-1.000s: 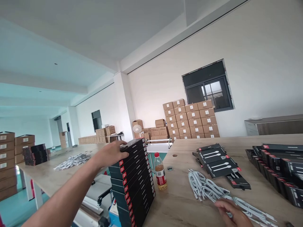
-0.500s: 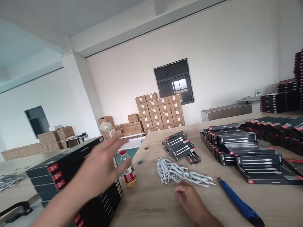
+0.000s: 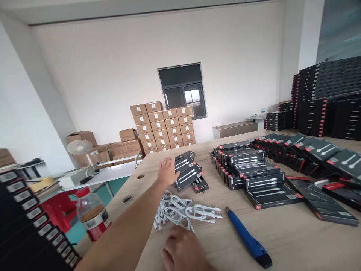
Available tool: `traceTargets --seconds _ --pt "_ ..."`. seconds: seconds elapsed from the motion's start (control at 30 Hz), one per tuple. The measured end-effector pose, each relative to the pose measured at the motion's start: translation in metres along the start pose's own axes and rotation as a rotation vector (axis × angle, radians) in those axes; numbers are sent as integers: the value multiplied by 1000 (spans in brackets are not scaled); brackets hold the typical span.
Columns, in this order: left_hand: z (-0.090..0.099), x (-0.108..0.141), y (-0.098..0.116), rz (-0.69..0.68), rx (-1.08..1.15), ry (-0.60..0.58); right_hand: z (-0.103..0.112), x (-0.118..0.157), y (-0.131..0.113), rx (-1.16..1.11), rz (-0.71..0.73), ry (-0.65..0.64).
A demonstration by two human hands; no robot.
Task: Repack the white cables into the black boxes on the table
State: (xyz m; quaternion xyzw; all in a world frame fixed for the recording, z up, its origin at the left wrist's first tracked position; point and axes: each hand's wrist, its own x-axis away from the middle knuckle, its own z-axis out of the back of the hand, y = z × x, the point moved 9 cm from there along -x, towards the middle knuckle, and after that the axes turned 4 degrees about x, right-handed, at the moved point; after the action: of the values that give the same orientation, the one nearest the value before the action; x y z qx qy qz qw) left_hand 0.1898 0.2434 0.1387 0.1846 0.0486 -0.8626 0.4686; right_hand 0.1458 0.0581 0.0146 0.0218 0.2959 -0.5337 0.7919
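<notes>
My left hand [image 3: 167, 171] is stretched out over the table with its fingers apart, at the left edge of a small pile of black cable boxes [image 3: 186, 176]. Whether its fingertips touch the boxes I cannot tell. Below them lies a bunch of white coiled cables [image 3: 180, 210]. My right hand [image 3: 183, 249] rests at the near side of these cables, its fingers curled into a loose fist; the inside of the fist is hidden. A blue-handled cutter knife [image 3: 248, 239] lies to its right.
Rows of black boxes [image 3: 251, 169] lie to the right, with tall stacks [image 3: 310, 116] behind. A drink bottle [image 3: 91, 214] and a black box stack [image 3: 31, 226] stand at the left. The wooden table [image 3: 158, 162] has round holes near its left edge.
My left hand has moved forward from beside the bottle to the small box pile. The view has turned to the right. My right hand stays curled near the cables.
</notes>
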Motion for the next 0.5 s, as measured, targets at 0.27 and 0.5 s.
traceTargets --seconds 0.27,0.5 --pt "-22 -21 -21 203 242 34 -6 -7 0 12 8 16" --pt "18 48 -38 381 835 113 3 -5 2 30 -14 28"
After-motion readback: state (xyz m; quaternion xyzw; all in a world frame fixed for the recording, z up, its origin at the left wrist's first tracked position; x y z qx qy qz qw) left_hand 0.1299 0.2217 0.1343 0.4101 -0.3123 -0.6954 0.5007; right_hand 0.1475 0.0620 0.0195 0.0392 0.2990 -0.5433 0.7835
